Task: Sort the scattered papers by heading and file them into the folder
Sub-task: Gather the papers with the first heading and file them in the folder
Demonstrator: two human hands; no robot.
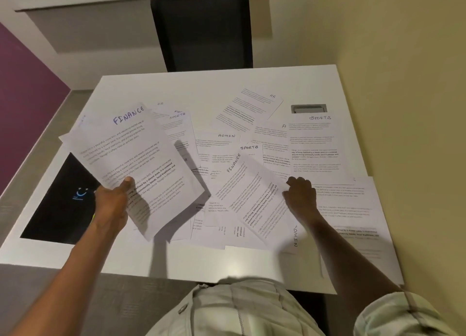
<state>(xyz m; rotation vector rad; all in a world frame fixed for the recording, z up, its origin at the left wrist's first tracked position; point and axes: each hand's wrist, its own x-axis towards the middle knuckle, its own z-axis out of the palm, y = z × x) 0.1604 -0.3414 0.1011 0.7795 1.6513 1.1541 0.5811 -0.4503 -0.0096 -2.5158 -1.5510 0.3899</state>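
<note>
My left hand (113,199) grips a raised sheet headed FINANCE (131,159) by its lower edge, thumb on top, above the table's left side. My right hand (301,193) pinches the right edge of a second FINANCE sheet (252,197) that lies tilted on the pile in the middle. Around it lie scattered sheets headed ADMIN (222,149), SPORTS (317,146) and HR (249,108). A black folder (58,204) with a small blue mark lies flat at the table's left, partly hidden by my left arm.
The white table (201,86) stands against a cream wall on the right. A black chair (201,28) is pushed in at the far side. A grey cable hatch (309,108) sits in the tabletop at the back right. More sheets (353,209) overhang the right front corner.
</note>
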